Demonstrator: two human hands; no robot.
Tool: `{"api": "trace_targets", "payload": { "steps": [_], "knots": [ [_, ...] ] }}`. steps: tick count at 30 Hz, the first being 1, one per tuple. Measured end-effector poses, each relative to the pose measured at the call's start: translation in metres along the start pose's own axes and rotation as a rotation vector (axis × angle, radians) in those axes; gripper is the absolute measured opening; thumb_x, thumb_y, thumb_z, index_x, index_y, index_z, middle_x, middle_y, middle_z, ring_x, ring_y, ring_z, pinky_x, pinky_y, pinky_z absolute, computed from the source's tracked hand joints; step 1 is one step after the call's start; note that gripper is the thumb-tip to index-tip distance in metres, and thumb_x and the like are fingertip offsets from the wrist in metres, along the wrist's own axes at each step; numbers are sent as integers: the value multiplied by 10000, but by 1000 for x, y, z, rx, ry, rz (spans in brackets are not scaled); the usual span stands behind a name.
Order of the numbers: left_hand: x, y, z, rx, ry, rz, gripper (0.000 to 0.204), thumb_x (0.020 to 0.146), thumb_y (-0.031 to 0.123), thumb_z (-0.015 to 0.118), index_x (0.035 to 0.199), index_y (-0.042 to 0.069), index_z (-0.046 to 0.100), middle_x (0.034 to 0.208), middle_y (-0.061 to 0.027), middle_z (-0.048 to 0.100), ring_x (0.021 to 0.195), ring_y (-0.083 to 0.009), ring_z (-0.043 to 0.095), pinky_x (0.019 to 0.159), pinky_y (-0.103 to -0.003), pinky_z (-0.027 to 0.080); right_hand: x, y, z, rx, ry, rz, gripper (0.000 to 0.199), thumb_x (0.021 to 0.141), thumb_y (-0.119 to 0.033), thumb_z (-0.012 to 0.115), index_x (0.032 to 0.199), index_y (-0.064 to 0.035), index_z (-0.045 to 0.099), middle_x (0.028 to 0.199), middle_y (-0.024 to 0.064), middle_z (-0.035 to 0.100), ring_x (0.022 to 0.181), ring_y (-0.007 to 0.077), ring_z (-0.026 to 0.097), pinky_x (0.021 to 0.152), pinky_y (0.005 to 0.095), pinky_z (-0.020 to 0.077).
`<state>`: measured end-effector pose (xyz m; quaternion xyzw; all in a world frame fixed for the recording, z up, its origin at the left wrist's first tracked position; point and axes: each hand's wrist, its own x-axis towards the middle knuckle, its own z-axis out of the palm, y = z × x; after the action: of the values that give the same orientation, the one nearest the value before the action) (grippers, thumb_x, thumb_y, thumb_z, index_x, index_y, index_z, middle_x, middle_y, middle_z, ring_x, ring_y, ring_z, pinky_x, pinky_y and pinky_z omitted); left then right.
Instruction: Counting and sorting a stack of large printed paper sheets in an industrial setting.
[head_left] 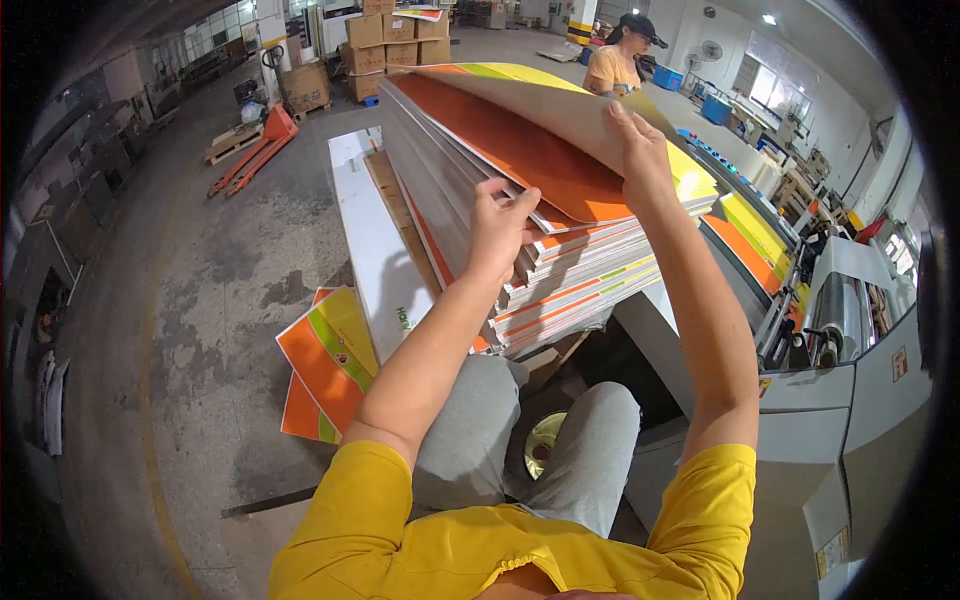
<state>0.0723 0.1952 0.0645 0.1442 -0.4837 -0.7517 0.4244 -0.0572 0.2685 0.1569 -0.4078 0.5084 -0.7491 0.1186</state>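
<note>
A tall stack of printed cardboard sheets (590, 265) in orange, green and yellow stands before me. My right hand (645, 155) grips the near edge of the top sheet (560, 110), which is bent up and back so its plain grey-brown underside shows. The thumb lies on that underside; the other fingers are mostly hidden. At the stack's near left corner, my left hand (503, 228) is closed, thumb and forefinger pinching the corner of an orange sheet (510, 150) under the raised one. Its lower fingers rest by the edges of the sheets below.
Loose printed sheets (330, 355) lie on the floor at left, beside a long white board (370, 230). A grey machine with rollers (830, 320) stands close at right. Farther off are an orange pallet jack (265, 145), stacked cartons (385, 45) and a person in a black cap (615, 65).
</note>
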Motion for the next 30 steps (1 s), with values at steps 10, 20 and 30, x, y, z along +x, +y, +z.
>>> {"api": "trace_targets", "payload": {
  "steps": [10,20,30],
  "knots": [
    [1,2,-8,51,-158,-50,104,836,95,531,794,10,572,744,-48,583,629,-105,569,613,-249,512,-38,29,-16,-782,-501,-207,277,881,-244,510,1006,-25,626,846,174,633,774,318,608,703,360,461],
    [-3,2,-6,50,-161,-22,182,829,38,500,973,-16,597,864,-58,581,721,-122,579,644,-250,505,-23,30,-10,-419,-238,81,387,855,-336,535,1048,-6,591,958,143,617,848,217,601,757,345,467],
    [-9,0,-5,-75,-21,5,498,831,54,546,1271,-29,329,935,-108,504,801,-162,562,692,-306,535,-37,27,-8,-773,-426,-306,260,890,-235,520,1009,-32,630,796,174,628,719,261,603,658,341,468]
  ]
}}
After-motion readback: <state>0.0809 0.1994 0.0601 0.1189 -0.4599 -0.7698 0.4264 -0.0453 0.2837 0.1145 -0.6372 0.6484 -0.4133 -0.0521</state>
